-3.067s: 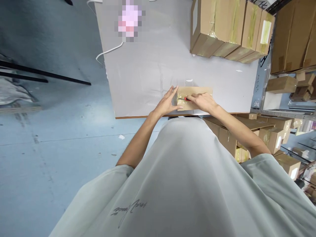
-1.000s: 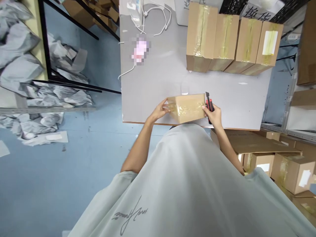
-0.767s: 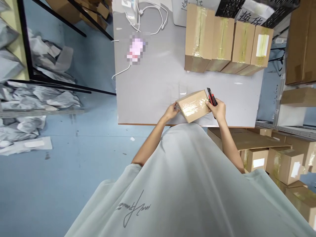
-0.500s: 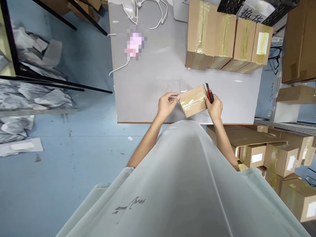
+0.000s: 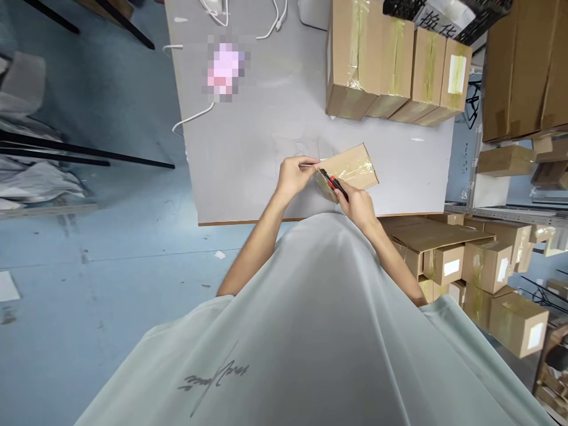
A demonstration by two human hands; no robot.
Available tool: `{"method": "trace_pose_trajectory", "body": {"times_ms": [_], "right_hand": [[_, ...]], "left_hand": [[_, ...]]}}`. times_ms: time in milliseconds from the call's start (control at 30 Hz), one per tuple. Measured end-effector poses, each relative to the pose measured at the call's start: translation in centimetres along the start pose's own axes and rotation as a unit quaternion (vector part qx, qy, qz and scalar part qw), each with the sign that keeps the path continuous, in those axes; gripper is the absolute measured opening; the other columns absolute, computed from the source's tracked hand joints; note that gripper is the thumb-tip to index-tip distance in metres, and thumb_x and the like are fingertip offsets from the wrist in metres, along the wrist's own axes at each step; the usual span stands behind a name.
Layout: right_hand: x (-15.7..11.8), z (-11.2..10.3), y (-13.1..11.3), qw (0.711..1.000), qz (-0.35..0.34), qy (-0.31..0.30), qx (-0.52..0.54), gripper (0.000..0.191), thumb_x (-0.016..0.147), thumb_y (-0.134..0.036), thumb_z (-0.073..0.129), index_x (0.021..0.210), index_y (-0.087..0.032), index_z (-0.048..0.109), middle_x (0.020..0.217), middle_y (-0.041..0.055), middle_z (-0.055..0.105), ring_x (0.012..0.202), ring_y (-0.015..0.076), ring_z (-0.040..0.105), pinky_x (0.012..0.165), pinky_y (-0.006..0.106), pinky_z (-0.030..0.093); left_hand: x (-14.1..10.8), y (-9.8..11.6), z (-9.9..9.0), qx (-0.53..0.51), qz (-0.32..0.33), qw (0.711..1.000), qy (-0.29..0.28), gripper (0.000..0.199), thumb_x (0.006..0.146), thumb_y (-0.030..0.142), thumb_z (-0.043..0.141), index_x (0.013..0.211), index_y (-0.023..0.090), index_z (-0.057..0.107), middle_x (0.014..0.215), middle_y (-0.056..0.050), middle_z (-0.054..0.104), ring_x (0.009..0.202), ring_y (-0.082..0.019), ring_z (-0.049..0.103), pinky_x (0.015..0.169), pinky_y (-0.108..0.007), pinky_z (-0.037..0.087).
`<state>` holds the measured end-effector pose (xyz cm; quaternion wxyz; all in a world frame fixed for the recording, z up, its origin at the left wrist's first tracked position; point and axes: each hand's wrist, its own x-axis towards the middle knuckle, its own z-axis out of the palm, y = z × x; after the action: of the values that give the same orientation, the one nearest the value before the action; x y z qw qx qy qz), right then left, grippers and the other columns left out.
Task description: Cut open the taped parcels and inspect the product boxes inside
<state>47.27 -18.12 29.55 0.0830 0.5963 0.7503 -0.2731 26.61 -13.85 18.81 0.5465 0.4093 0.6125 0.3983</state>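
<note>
The right hand (image 5: 360, 207) is closed around a red-and-black utility knife (image 5: 332, 182), its tip at the taped left end of a small cardboard box (image 5: 348, 163). The left hand (image 5: 291, 176), partly curled, meets that end; its grip cannot be told. The box sits angled on the surface (image 5: 248, 148). This looks like blade positioning; cutting would call for clear fingertips.

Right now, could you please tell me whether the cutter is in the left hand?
No, the right hand holds the cutter over the small box.
</note>
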Motion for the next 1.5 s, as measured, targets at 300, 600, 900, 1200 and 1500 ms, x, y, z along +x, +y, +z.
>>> {"method": "trace_pose_trajectory", "body": {"times_ms": [300,600,900,1200,1500], "right_hand": [[-1.6,-1.6,-4.1,0.984,0.084,-0.064,-0.142,0.059,0.126,-0.036,0.031,0.181,-0.018,0.042,0.138,0.0209,0.083,0.116,0.0311,0.083,0.100,0.037,0.061],[-1.0,-2.4,-7.5,0.974,0.104,-0.084,-0.184,0.050,0.123,-0.021,0.035,0.167,-0.010,0.054,0.125,0.0267,0.085,0.120,0.0320,0.084,0.100,0.038,0.063],[-1.2,-3.2,-6.9,0.975,0.087,-0.098,-0.181,0.043,0.122,-0.015,0.038,0.157,-0.009,0.061,0.123,0.0272,0.085,0.121,0.0330,0.086,0.099,0.038,0.064],[-2.8,-2.8,-5.4,0.974,0.079,-0.123,-0.175,0.049,0.120,-0.012,0.035,0.164,-0.009,0.056,0.120,0.0268,0.086,0.115,0.0323,0.087,0.095,0.037,0.064],[-2.7,-3.4,-2.2,0.990,0.023,-0.122,-0.065,0.066,0.123,-0.027,0.035,0.189,-0.023,0.027,0.149,0.0177,0.080,0.125,0.0332,0.080,0.105,0.041,0.061]], "left_hand": [[0.0,0.0,0.9,0.035,0.012,0.999,0.028,0.013,0.092,0.026,0.081,0.101,0.021,0.090,0.110,-0.007,0.091,0.104,-0.025,0.086,0.100,-0.036,0.068],[0.2,-0.8,1.7,0.031,-0.007,0.996,0.078,0.010,0.089,0.028,0.086,0.096,0.022,0.089,0.104,-0.006,0.090,0.099,-0.026,0.085,0.096,-0.037,0.067],[-1.1,0.0,1.9,0.066,-0.012,0.992,0.104,0.013,0.093,0.027,0.081,0.101,0.022,0.090,0.108,-0.006,0.091,0.097,-0.028,0.086,0.093,-0.037,0.066],[-1.6,0.1,2.7,0.084,-0.039,0.985,0.146,0.014,0.092,0.031,0.084,0.103,0.024,0.089,0.106,-0.005,0.090,0.097,-0.028,0.087,0.091,-0.037,0.064],[-0.7,-0.6,2.4,0.038,-0.030,0.996,0.078,0.026,0.091,0.036,0.086,0.111,0.019,0.088,0.113,-0.010,0.090,0.101,-0.028,0.086,0.091,-0.035,0.068]]}}
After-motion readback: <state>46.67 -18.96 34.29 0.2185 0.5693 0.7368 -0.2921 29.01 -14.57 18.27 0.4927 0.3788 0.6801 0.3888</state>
